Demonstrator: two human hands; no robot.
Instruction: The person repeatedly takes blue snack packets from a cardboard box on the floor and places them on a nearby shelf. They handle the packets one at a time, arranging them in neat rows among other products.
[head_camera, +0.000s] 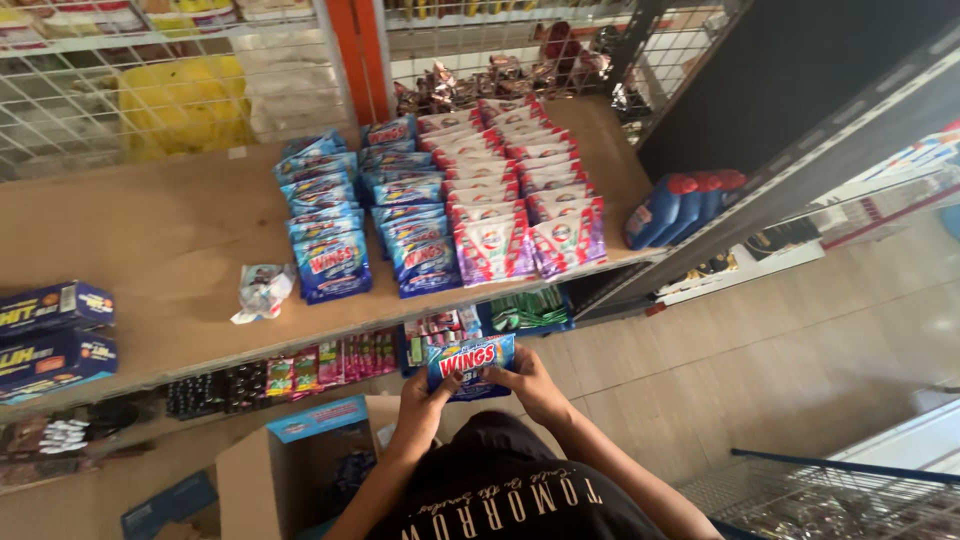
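Head view | blue detergent sachet (470, 364) between both hands | left hand (424, 392), right hand (530, 385) pinching its edges

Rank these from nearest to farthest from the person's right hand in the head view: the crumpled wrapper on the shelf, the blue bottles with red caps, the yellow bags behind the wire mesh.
From the right hand:
1. Blue bottles, up and to the right, at the shelf's end.
2. Crumpled wrapper, left, near the shelf's front edge.
3. Yellow bags, far upper left, behind the mesh.

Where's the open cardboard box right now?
In the head view, the open cardboard box sits lower left, below the wooden shelf, beside the left hand.
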